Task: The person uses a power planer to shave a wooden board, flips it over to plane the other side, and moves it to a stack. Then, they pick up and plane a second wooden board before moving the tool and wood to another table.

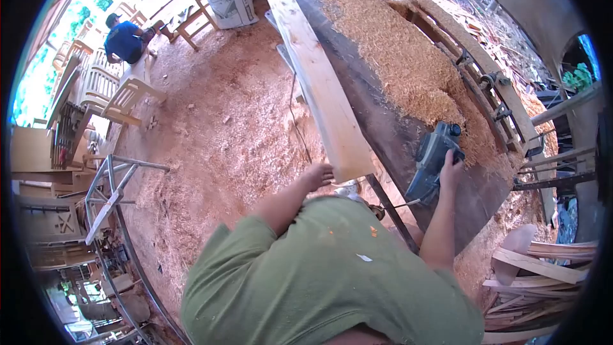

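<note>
A long pale wooden board (pixel 322 89) lies along the left side of the dark worktable (pixel 408 147), its near end close to my body. My left hand (pixel 317 177) is at the left edge of that near end, fingers closed against the wood; its underside is hidden. On the right, my right hand (pixel 450 169) is wrapped round the handle of a dark electric planer (pixel 434 153), which sits on the tabletop. A cord runs from the planer's rear toward my body.
Wood shavings (pixel 402 57) are heaped on the table's far and right side, beside a wooden rail with clamps (pixel 491 83). A metal frame (pixel 115 185) stands left. A person (pixel 126 39) sits among wooden chairs (pixel 121 92). Wood strips (pixel 543 268) lie at right.
</note>
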Demonstrator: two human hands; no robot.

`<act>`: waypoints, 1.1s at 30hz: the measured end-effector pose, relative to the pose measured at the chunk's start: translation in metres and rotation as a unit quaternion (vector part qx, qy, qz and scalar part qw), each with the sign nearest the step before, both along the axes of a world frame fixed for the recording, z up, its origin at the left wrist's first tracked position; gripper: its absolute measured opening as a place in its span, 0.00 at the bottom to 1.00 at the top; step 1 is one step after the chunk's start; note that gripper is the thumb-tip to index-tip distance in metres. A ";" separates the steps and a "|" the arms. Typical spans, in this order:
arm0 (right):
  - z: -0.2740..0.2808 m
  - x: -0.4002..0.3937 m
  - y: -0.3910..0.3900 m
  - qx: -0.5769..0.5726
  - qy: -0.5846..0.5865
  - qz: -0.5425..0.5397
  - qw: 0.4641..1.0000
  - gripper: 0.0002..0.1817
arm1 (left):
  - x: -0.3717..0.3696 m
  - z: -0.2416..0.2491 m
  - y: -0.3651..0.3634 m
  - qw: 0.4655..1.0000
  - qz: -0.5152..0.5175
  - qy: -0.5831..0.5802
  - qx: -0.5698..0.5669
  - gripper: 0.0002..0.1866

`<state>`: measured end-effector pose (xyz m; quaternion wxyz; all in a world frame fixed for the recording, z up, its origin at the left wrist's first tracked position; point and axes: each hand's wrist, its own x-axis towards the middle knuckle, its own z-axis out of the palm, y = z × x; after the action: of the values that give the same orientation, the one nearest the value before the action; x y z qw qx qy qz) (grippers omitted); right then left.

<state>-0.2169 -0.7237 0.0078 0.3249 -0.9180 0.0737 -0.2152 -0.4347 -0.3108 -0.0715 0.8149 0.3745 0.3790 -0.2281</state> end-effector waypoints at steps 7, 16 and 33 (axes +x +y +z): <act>0.163 -0.177 0.104 0.341 0.146 0.173 0.912 0.11 | -0.021 0.000 -0.044 0.996 0.078 -0.036 -0.029 0.22; 0.397 -0.297 0.175 0.541 0.085 0.723 0.421 0.22 | -0.045 -0.038 -0.055 0.968 0.229 -0.092 0.042 0.15; 0.091 -0.169 0.321 0.429 0.387 0.523 0.627 0.16 | -0.285 0.054 -0.100 0.714 0.646 0.056 0.264 0.23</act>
<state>-0.3855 -0.4026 0.0993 0.6813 -0.5583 -0.2158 0.4213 -0.7193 -0.4104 -0.0173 0.6091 0.2247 0.6186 0.4425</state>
